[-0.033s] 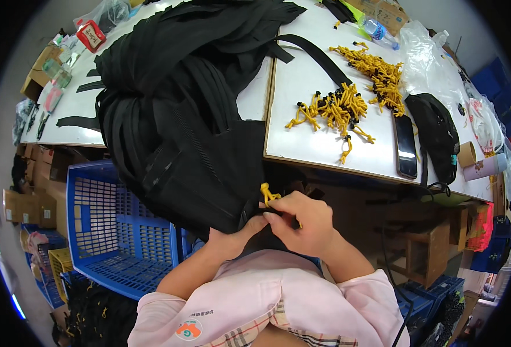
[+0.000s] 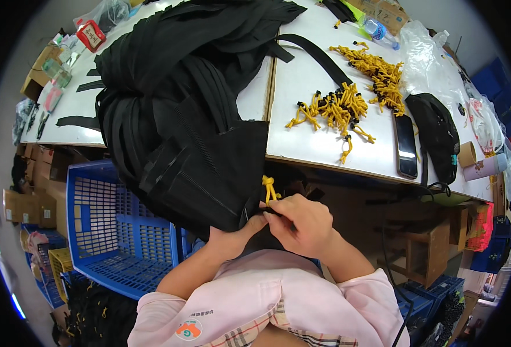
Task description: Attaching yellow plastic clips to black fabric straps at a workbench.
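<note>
A large heap of black fabric pieces with zippers (image 2: 209, 168) hangs over the table's front edge toward my lap. My left hand (image 2: 238, 240) is closed on the lower corner of this black fabric, its fingers mostly hidden beneath the cloth. Right beside it, my right hand (image 2: 302, 222) pinches a yellow knotted cord pull (image 2: 269, 186), whose looped end sticks up above the fingertips. The two thumbs nearly touch at the fabric's edge. More yellow cord pulls with black ends (image 2: 342, 110) lie in a pile on the white table (image 2: 302, 69), and a second pile (image 2: 377, 72) lies behind.
Below the fabric, at left, stands a blue plastic crate (image 2: 122, 220). On the table's right are a black phone (image 2: 406, 147), a black pouch (image 2: 434, 133), a pale cup (image 2: 485, 166), clear plastic bags (image 2: 426, 58) and a water bottle (image 2: 380, 33). A wooden stool (image 2: 429, 251) is underneath.
The yellow cord pull's looped end has risen and straightened slightly above my right fingertips. The black fabric's front panel has shifted a little, showing more of its lower zipper.
</note>
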Available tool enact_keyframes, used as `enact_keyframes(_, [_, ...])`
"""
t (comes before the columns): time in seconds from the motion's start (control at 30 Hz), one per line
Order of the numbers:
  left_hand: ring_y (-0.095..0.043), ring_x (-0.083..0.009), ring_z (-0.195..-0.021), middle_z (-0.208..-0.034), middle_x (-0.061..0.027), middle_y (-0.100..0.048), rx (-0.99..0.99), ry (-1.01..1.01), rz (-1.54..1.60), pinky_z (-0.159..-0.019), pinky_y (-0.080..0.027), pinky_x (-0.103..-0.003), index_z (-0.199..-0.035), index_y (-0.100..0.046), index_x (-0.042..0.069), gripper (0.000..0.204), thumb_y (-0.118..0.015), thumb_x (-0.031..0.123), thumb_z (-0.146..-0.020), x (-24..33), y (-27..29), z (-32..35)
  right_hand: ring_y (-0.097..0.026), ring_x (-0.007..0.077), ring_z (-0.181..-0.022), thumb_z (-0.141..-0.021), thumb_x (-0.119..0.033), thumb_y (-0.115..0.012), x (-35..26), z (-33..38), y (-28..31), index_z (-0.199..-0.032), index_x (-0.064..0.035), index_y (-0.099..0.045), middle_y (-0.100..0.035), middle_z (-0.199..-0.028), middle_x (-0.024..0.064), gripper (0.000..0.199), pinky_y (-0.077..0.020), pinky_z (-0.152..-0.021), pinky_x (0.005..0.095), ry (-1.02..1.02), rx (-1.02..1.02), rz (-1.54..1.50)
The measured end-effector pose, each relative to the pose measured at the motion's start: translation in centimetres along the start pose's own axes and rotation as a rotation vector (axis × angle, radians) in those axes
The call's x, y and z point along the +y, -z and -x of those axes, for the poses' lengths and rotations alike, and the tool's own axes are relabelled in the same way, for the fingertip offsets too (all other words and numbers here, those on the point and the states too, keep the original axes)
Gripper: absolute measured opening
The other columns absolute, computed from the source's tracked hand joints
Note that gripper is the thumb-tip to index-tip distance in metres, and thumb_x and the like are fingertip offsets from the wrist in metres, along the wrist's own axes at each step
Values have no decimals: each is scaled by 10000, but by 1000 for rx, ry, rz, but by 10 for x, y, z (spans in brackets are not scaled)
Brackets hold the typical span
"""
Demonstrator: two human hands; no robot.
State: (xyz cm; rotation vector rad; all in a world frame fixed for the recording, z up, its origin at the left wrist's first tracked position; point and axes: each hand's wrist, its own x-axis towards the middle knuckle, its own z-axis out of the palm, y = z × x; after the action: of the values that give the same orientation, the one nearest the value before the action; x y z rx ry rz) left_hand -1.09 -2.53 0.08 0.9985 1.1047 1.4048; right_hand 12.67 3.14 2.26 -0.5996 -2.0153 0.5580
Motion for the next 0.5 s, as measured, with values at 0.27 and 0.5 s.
enact_keyframes(0.27, [-512,-112,-799,-881,-37,-553,-26,-43,-58,-719,-419,-238,-915,-548,-1,164,-591,45,-764,-3,-1,2,-489,122,-435,-628,25,-631,-3,-4,8,-765,-18,-577,-534,-610,65,153,-390,-387,207,-86,-78,-45])
enact_keyframes(0.5, [-476,-118,-794,-844,-28,-501,-194,125,-87,-740,-386,-246,-897,-495,29,185,-605,95,-764,1,6,-6,-518,133,-467,-676,3,-620,2,-4,15,-807,3,-558,-525,-625,68,145,-407,-423,215,-331,-186,-389])
